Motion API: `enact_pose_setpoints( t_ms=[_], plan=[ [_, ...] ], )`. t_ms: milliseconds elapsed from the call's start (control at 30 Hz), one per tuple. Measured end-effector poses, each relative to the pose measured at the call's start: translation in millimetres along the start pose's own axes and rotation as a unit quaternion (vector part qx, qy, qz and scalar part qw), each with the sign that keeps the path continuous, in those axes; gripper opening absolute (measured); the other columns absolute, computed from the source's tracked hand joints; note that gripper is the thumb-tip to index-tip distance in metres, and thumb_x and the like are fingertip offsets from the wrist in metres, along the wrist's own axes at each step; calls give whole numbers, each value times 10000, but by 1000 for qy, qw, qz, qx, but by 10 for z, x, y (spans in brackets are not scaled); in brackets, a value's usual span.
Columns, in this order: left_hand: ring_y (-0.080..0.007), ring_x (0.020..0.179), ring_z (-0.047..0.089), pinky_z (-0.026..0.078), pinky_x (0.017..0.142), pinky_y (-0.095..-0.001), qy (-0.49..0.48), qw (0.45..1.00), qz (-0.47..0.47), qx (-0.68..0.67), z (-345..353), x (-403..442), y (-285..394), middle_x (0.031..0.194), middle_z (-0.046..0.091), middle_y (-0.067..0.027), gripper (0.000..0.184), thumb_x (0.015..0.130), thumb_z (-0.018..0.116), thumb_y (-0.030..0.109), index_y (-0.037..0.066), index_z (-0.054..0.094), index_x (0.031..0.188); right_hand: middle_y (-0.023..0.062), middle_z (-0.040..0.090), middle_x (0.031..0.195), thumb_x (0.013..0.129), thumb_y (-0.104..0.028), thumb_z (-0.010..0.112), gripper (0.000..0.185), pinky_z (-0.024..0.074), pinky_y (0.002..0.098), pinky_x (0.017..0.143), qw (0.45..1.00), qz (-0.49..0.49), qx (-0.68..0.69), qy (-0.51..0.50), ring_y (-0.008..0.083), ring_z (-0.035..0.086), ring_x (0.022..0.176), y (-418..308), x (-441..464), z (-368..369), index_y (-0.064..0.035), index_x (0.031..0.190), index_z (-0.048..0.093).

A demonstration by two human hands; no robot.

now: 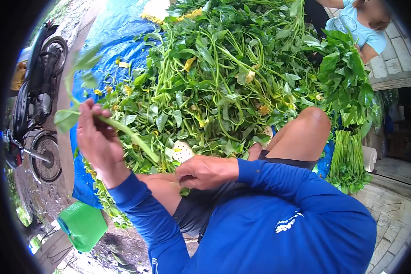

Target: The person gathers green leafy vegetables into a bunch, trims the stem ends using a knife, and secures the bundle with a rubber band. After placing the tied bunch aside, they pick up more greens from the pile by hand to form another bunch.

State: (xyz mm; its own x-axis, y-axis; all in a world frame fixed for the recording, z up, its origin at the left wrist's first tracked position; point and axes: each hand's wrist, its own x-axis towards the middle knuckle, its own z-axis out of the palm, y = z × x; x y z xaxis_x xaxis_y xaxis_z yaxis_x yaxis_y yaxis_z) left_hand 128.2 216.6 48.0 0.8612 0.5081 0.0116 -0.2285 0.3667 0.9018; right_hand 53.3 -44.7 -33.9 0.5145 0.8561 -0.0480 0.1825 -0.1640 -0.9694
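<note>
In the frame's left half, the left hand (100, 141) was clamped on a leafy green stem (131, 135). Near centre, the right hand (208, 172) curled above a leaf scrap (184, 192); whether it gripped anything, I couldn't tell.

Outdoor yard beside a building, produce work area. Tells: large heap of tangled leafy green stems (223, 82) on a crinkled blue plastic tarp (112, 27), black two-wheeled motorbike (39, 100) parked on bare ground, pale grey block paving (392, 214).
</note>
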Motion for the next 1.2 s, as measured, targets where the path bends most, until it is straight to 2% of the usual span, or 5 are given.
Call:
enact_pose_setpoints(
  t_ms=[200, 300, 400, 933, 1200],
  plan=[
    [-131, 810, 651, 537, 727, -247, -17, 999, -47, 21, 21, -78, 78, 907, 683, -37, 312, 1087, 694, 283, -7, 679, 1203, 139, 761, 1017, 1004, -227, 622, 245, 583, 372, 851, 870, 172, -93, 453, 239, 719, 888, 1556, 262, -1009, -38, 1026, 776],
    [-126, 772, 659, 522, 693, -227, -22, 997, -71, 38, 186, -136, -18, 878, 690, -31, 313, 1092, 686, 300, 3, 698, 1191, 218, 786, 997, 935, -215, 609, 267, 594, 462, 886, 768, 235, -174, 570, 370, 759, 933, 2405, 445, -1834, -23, 996, 784],
    [-123, 814, 648, 518, 735, -220, -59, 992, -94, 56, 275, -193, -102, 893, 673, -19, 312, 1104, 664, 301, 9, 679, 1215, 233, 785, 1028, 873, -295, 657, 321, 586, 468, 923, 750, 380, -191, 507, 393, 759, 991, 2576, 665, -2228, -27, 989, 792],
    [-68, 748, 664, 513, 634, -219, -115, 971, -132, 161, 442, -381, -235, 873, 709, 9, 358, 1104, 655, 359, 32, 720, 1235, 22, 738, 1004, 974, -188, 777, 432, 519, 248, 598, 889, 113, 156, 416, 66, 610, 711, 596, 171, -2004, -13, 1354, 672],
    [-60, 775, 671, 484, 614, -210, -159, 965, -104, 179, 432, -555, -340, 905, 697, 21, 412, 1107, 644, 380, 49, 682, 1350, 20, 711, 980, 942, -122, 807, 499, 561, 270, 751, 889, 31, 20, 457, 98, 656, 821, 368, -178, -1565, -16, 1401, 643]
  ],
)
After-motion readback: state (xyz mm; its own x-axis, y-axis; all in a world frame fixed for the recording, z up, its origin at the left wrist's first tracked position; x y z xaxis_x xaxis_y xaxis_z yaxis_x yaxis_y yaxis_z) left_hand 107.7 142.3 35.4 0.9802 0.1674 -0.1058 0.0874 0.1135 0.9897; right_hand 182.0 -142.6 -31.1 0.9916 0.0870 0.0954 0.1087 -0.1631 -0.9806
